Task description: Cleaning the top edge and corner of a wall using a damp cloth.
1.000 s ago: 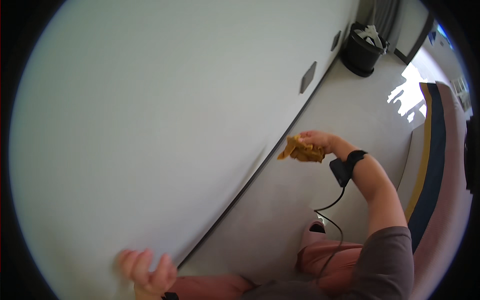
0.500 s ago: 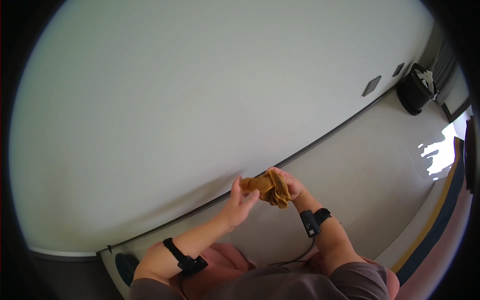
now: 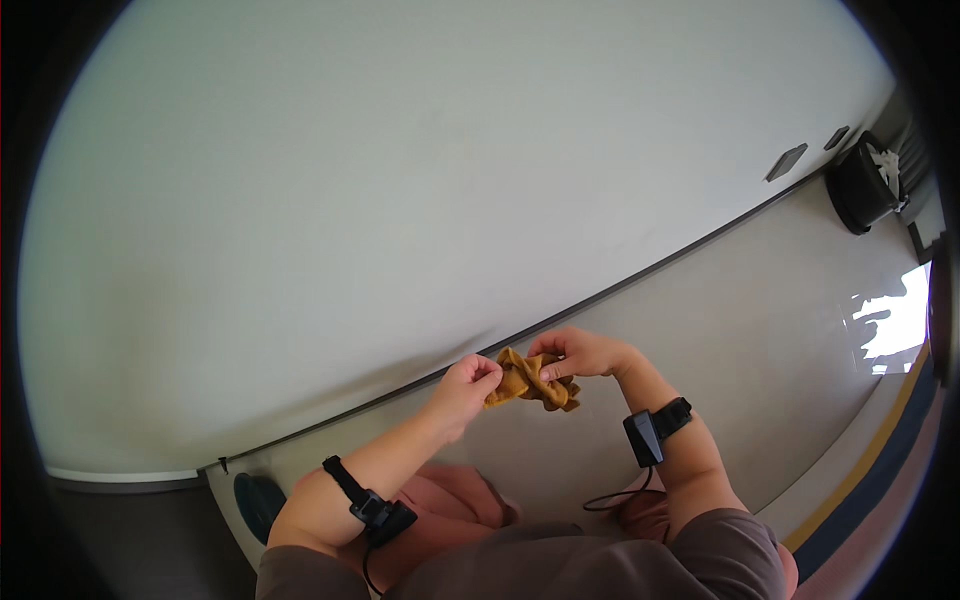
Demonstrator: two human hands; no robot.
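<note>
A crumpled mustard-brown cloth (image 3: pixel 535 384) hangs between my two hands in front of me, its folds bunched and twisted. My left hand (image 3: pixel 466 395) pinches its left edge between thumb and fingers. On the upper right part of the cloth, my right hand (image 3: pixel 585 356) is closed with the thumb in front and the fingers partly behind. Both hands hold it up off the floor, near the foot of the wall.
A pale wall (image 3: pixel 420 190) fills the far side, with a dark baseboard (image 3: pixel 640 273) along the light floor (image 3: pixel 720 330). A black bin (image 3: pixel 858 188) with white stuff inside stands far right. Straps hold black devices (image 3: pixel 645 437) on my forearms. A dark green object (image 3: pixel 258 503) lies low left.
My left hand has gone from open fingers beside the cloth to a pinch on its edge. The right hand has turned over the cloth's top. The view has shifted slightly.
</note>
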